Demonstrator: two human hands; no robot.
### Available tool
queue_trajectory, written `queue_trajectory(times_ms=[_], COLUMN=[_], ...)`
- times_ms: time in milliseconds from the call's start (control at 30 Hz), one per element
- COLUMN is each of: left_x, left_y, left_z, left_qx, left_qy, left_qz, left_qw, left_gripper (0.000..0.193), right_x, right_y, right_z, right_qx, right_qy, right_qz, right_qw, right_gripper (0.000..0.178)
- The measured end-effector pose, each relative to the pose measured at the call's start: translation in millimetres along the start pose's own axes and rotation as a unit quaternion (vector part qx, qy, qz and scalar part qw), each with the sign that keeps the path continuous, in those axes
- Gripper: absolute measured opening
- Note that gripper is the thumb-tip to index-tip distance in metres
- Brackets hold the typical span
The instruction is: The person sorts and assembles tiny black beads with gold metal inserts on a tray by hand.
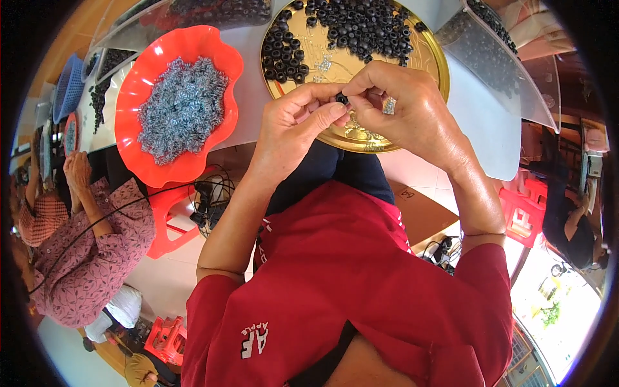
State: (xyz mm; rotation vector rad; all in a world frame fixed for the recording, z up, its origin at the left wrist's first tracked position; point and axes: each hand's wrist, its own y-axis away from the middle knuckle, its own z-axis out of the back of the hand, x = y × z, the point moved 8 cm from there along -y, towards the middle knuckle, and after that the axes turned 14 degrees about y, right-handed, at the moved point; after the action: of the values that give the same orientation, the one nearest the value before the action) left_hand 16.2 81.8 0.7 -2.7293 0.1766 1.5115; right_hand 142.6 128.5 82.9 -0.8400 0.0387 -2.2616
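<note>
Both hands meet over the near half of a round gold tray (pixel 438 55). My left hand (pixel 293 126) is closed, its thumb and forefinger pinching a small black round piece (pixel 341 98) with a hole-like centre. From the other side my right hand (pixel 409 106) is closed too, thumb and forefinger touching the same piece. A small silvery clump (pixel 389 105), which looks like metal springs, shows against the right palm. Many similar black pieces (pixel 364 29) lie across the far part of the tray, with a few loose springs (pixel 324 63) among them.
Left of the tray stands a scalloped red dish (pixel 129 122) heaped with small metal springs (pixel 184 109). Clear plastic bins (pixel 477 55) with black pieces flank the tray. A person in a patterned shirt (pixel 97 258) sits at the left. Red stools (pixel 522 209) and cables (pixel 213 200) are below.
</note>
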Motion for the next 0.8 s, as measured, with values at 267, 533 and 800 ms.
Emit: queue_trajectory(times_ms=[267,533,800], left_x=[-3,-25,-50], left_y=[0,3,3], left_z=[-3,-3,-27], left_qx=[0.001,0.040,0.118], left_qy=[-0.041,-0.093,-0.219], left_qz=[-0.024,-0.208,-0.311], left_qw=[0.999,0.973,0.917], left_gripper=[0.026,0.027,0.025], right_x=[-10,-39,-20], right_y=[-2,10,35], right_z=[-6,-39,-66], right_qx=[0.026,0.171,0.222], right_qy=[-0.023,-0.403,-0.649], right_qz=[0.000,-0.223,-0.230], right_qw=[0.999,0.871,0.690], right_gripper=[0.015,0.029,0.038])
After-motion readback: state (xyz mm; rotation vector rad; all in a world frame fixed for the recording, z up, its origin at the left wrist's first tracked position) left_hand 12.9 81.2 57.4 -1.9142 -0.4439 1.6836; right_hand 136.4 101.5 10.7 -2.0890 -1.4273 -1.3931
